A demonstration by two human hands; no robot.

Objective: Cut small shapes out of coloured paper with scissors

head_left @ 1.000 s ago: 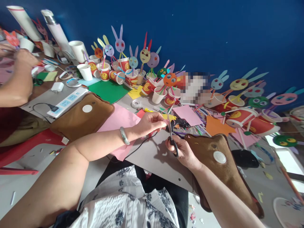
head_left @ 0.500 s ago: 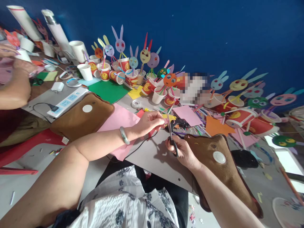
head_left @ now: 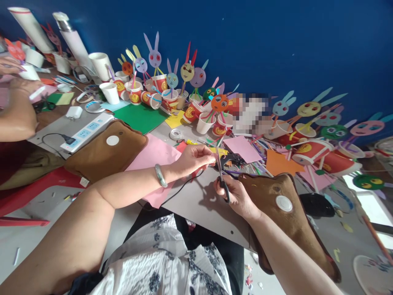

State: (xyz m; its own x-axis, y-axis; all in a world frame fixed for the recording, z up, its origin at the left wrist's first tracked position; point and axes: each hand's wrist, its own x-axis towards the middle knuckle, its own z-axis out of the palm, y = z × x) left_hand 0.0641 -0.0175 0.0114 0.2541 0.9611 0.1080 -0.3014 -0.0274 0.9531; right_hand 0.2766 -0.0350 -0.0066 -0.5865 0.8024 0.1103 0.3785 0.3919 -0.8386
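My right hand (head_left: 236,196) is wrapped round the black handles of a pair of scissors (head_left: 225,189), whose blades point up and away from me. Just left of the blades, my left hand (head_left: 196,159) pinches a small piece of paper between thumb and fingertips; the fingers hide most of it. A jade-like bangle (head_left: 160,175) circles my left wrist. Under the left forearm lies a pink sheet of paper (head_left: 153,164). Beyond the scissors sits a black object (head_left: 230,160) among thin coloured sticks.
Paper cups with rabbit-faced figures (head_left: 155,59) line the blue wall. A brown cushion (head_left: 104,153) lies left and another brown cushion (head_left: 276,205) lies under my right forearm. A power strip (head_left: 89,133) is at left, near a co-worker's arm (head_left: 18,110). A tape roll (head_left: 175,134) is ahead.
My left fingertips have shifted slightly toward the blades, and the pink bit seen between them before is now mostly hidden. The scissors stay almost in place. The co-worker's hand at far left has moved.
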